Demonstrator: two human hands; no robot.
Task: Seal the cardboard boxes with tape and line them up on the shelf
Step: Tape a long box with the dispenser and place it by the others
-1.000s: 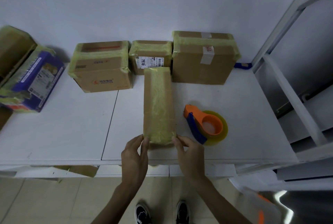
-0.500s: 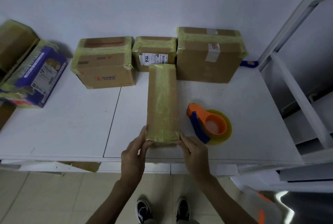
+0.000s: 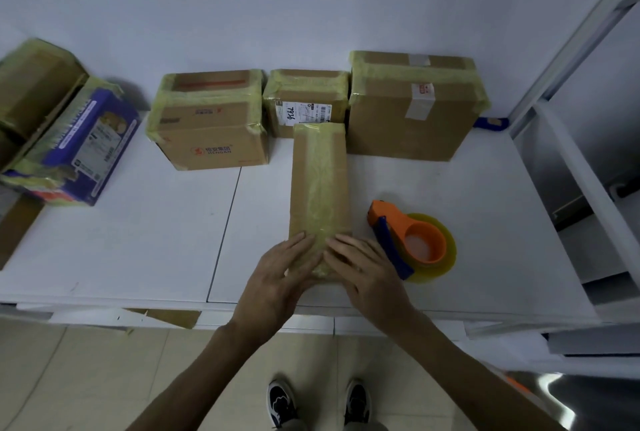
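A long narrow cardboard box (image 3: 319, 181) lies lengthwise on the white shelf (image 3: 138, 240), a strip of yellowish tape running along its top. My left hand (image 3: 277, 278) and my right hand (image 3: 363, 271) lie flat on its near end, fingers straight, pressing the tape down. Three taped boxes stand in a row against the wall: a left one (image 3: 207, 122), a small middle one (image 3: 306, 101) and a large right one (image 3: 414, 104). An orange and blue tape dispenser (image 3: 410, 243) with a yellow roll lies just right of my right hand.
At the far left lie a purple printed box (image 3: 79, 150) wrapped in tape and a brown box (image 3: 31, 84) behind it. A white frame post (image 3: 571, 35) rises at the right. A small blue object (image 3: 490, 122) sits by the wall. Cardboard scraps (image 3: 166, 316) poke out under the shelf edge.
Both hands have moved from the sides of the long box's near end up onto its top, fingers flattened over the tape. The box stays in place.
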